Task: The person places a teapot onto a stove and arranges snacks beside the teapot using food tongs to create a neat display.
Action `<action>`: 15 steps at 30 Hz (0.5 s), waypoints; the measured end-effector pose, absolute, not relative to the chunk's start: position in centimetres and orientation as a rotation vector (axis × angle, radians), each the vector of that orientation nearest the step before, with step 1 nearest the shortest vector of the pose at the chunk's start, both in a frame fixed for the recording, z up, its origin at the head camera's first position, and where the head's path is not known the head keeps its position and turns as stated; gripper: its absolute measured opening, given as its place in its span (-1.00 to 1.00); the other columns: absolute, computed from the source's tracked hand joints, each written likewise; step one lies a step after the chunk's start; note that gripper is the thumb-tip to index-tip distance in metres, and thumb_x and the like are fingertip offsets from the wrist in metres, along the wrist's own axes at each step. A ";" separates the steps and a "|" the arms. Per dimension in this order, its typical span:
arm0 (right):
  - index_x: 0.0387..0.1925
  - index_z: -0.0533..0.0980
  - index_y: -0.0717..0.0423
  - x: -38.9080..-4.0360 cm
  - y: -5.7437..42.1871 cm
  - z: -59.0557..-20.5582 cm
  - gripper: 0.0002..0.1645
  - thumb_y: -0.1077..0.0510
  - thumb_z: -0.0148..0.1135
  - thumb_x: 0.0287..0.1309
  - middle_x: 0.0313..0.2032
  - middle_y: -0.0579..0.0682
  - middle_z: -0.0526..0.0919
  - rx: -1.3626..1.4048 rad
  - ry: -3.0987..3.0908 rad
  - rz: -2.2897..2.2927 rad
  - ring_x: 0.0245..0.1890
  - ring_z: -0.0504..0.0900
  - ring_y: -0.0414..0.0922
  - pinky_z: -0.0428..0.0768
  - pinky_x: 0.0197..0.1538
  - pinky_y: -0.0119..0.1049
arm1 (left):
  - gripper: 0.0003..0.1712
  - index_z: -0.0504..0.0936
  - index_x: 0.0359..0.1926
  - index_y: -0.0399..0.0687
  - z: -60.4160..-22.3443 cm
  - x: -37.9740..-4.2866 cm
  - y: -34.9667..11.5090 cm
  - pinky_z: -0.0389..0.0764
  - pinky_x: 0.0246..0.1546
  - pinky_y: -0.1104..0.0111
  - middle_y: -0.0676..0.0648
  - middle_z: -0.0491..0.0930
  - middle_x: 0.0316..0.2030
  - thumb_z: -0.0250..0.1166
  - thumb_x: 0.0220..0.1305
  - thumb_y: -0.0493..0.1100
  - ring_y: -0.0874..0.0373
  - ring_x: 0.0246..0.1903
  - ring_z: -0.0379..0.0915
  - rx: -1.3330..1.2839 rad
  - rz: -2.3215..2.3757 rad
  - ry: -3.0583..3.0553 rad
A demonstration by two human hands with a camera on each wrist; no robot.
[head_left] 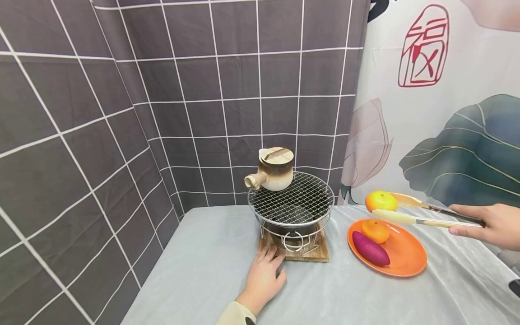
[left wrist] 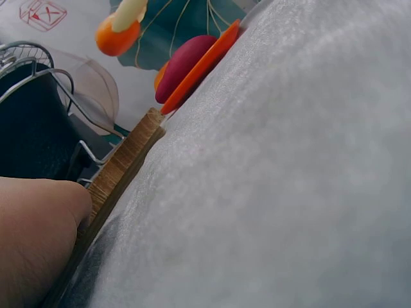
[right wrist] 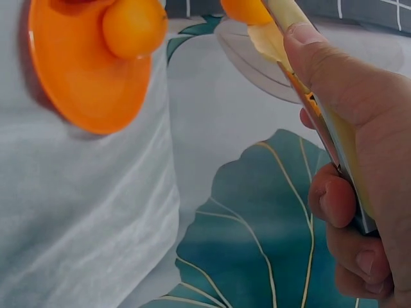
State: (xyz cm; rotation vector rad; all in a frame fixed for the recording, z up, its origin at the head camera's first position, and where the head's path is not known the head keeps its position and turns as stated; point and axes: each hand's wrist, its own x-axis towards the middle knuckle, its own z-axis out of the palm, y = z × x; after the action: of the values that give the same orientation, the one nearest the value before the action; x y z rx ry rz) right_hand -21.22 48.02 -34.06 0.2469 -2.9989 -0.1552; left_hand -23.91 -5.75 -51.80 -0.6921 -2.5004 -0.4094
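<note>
In the head view my right hand (head_left: 493,225) grips a pair of tongs (head_left: 393,217) with cream-coloured tips. Between those tips an orange-yellow mandarin (head_left: 378,200) is held in the air above an orange plate (head_left: 410,259). On the plate lie a second mandarin (head_left: 374,231) and a purple sweet potato (head_left: 370,249). My left hand (head_left: 264,277) rests with extended fingers at the front left edge of a wooden board (head_left: 306,256). The left wrist view shows that hand against the edge of the board (left wrist: 122,170).
On the board stands a round stove with a wire grill (head_left: 302,198) and metal legs. A small lidded clay pot (head_left: 278,174) with a side handle sits on the grill's back left. A grey cloth (head_left: 195,280) covers the table, and a tiled-pattern curtain (head_left: 239,115) hangs behind.
</note>
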 end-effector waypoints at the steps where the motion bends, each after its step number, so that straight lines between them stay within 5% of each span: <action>1: 0.18 0.44 0.51 -21.4 48.0 -33.9 0.05 -0.38 0.32 0.12 -0.23 0.37 0.68 0.240 -3.006 -0.152 -0.48 0.58 -0.09 0.65 -0.33 0.04 | -0.53 0.73 0.11 -0.03 -51.8 -23.9 -5.7 0.47 0.26 -0.04 -0.17 0.61 0.19 0.31 0.16 -0.09 -0.21 0.26 0.46 -0.691 -0.407 -2.503; 8: 0.20 0.43 0.50 -22.2 47.5 -32.9 0.05 -0.40 0.28 0.16 -0.18 0.44 0.67 0.261 -3.003 -0.169 -0.29 0.71 0.20 0.64 -0.20 0.19 | -0.54 0.73 0.11 -0.02 -51.8 -23.9 -5.8 0.48 0.25 -0.04 -0.16 0.61 0.19 0.31 0.16 -0.08 -0.20 0.26 0.46 -0.691 -0.402 -2.509; 15: 0.24 0.42 0.47 -23.0 46.3 -32.0 0.08 -0.42 0.28 0.14 -0.24 0.29 0.70 0.267 -2.997 -0.131 -0.41 0.62 -0.04 0.65 -0.28 0.13 | -0.54 0.73 0.11 -0.03 -51.8 -23.9 -5.8 0.47 0.26 -0.03 -0.17 0.61 0.20 0.30 0.17 -0.08 -0.20 0.26 0.46 -0.689 -0.403 -2.520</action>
State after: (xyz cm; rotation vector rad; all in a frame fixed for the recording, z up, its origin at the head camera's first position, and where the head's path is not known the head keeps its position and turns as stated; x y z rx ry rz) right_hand -22.97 46.28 -32.01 0.2669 -2.9974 -0.1307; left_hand -23.86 -5.77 -51.75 -0.6887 -2.5197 -0.4030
